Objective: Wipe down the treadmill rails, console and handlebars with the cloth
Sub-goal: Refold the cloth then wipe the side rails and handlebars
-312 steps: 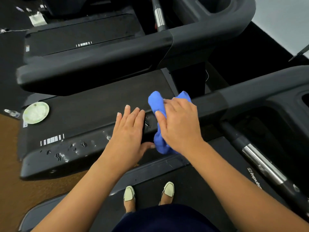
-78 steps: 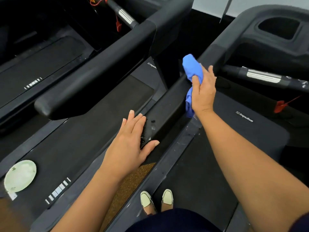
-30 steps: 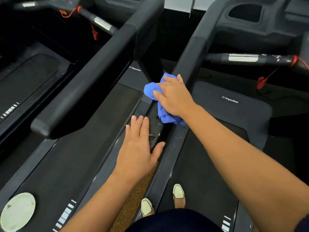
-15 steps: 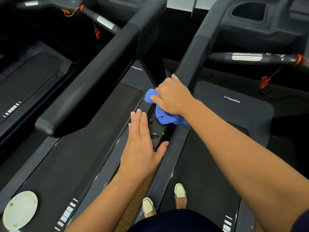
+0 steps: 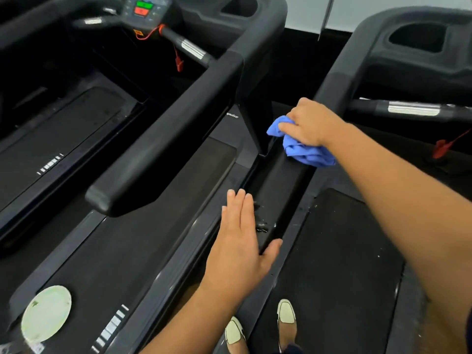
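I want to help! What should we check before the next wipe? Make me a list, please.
1. Right hand has a firm grip on the blue cloth: ok.
2. Cloth pressed on the handrail: ok.
3. Left hand flat on the handrail, apart from the cloth: ok.
4. Marks beside the left fingers wiped away: not ok.
5. Cloth clean enough to keep using: cannot tell.
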